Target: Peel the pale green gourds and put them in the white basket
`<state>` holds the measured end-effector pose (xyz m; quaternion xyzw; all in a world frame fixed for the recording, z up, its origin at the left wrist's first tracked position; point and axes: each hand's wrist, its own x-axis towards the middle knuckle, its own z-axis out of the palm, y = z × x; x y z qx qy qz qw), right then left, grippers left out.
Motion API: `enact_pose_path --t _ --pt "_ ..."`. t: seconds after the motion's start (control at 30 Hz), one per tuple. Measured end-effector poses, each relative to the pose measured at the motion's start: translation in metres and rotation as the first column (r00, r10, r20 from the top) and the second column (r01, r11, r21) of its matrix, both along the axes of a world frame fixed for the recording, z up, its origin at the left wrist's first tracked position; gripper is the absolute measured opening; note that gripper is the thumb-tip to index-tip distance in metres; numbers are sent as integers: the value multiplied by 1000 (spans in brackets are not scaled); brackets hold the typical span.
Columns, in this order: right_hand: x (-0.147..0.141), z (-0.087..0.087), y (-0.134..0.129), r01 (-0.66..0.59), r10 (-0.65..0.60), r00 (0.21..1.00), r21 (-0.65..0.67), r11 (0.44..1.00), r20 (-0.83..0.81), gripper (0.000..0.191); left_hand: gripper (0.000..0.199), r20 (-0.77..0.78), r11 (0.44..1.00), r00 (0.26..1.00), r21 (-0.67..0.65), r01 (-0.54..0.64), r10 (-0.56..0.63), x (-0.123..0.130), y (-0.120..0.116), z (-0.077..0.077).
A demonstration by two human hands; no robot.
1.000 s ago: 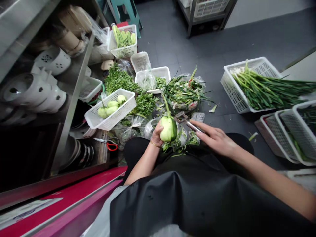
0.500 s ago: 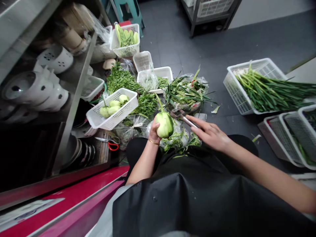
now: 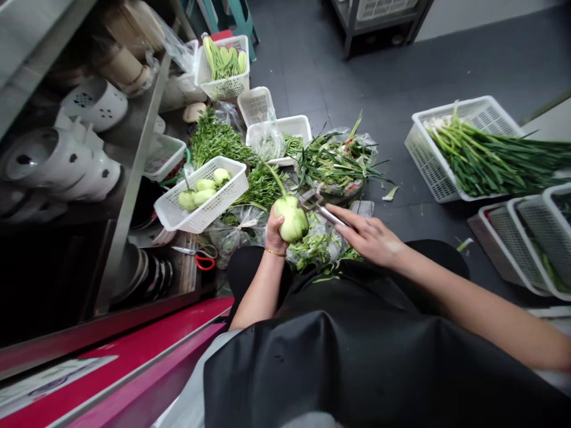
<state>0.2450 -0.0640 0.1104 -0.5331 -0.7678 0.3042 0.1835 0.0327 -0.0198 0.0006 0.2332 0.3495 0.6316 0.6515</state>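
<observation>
My left hand (image 3: pixel 275 233) is closed around the side of a round pale-green gourd (image 3: pixel 292 219), whose long stem points up and to the left. Darker skin shows at its lower right edge. In my right hand (image 3: pixel 372 236) is a metal peeler (image 3: pixel 328 213), gripped by its handle. The peeler's head is at the gourd's upper right side; whether the blade touches cannot be made out. Below both hands, green peelings (image 3: pixel 317 245) lie on a plastic bag. A white basket (image 3: pixel 200 223) to the left holds several peeled gourds (image 3: pixel 205 191).
Leafy greens (image 3: pixel 218 142) and a heap of scallion trimmings (image 3: pixel 336 160) lie ahead. On the right, a white basket (image 3: pixel 430 163) holds long green stalks (image 3: pixel 486 154), with more baskets (image 3: pixel 504 249) nearby. Red-handled scissors (image 3: pixel 204 261) rest on the left shelf (image 3: pixel 154 113).
The gourd has turned in my left hand, so its darker skin has swung away toward the lower right. The peeler has come left, closer to the gourd's top. The view has shifted slightly.
</observation>
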Motion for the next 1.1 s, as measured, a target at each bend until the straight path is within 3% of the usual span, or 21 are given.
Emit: enact_pose_path --t 0.07,0.13,0.2,0.27,0.37,0.43,0.5,0.6,0.7,0.8,0.93,1.1 --pt "-17 -4 6 -18 18 1000 23 1000 6 51 56 -9 999 1000 48 -14 14 2 -1 2" --pt "-18 -19 -12 -58 60 997 -39 998 41 51 55 -20 997 998 55 -55 56 -1 0 1" --pt "-3 -34 -41 -117 134 987 -175 978 88 49 54 -23 995 995 30 -94 95 -6 2 -3" --pt "16 -38 -59 -134 169 979 -264 955 115 46 54 -17 993 993 -8 -120 120 -11 5 -6" --pt "21 -23 -43 -87 102 992 -178 980 72 46 53 31 985 988 -86 -148 151 -10 8 -5" --pt "4 -14 -18 -61 61 998 -74 995 11 47 51 79 982 986 -132 -134 146 -6 8 -1" --pt "-16 -17 -4 -41 41 999 0 999 -30 49 49 102 978 983 -159 -132 150 -4 8 2" --pt "-27 -44 -20 -44 43 999 -55 998 -12 51 48 105 962 972 -202 -185 209 -8 9 4" --pt "-10 -62 -48 -61 73 996 -194 979 58 49 51 108 939 959 -256 -228 262 -15 13 2" --pt "-3 -50 -37 -17 23 999 -135 991 45 50 51 86 917 947 -291 -274 310 -15 15 1" --pt "-30 -34 -3 -29 29 999 12 999 29 52 49 83 921 949 -278 -272 305 -10 16 3" --pt "-23 -52 -36 -135 156 968 -117 984 196 50 49 66 891 921 -289 -350 383 -16 18 1"
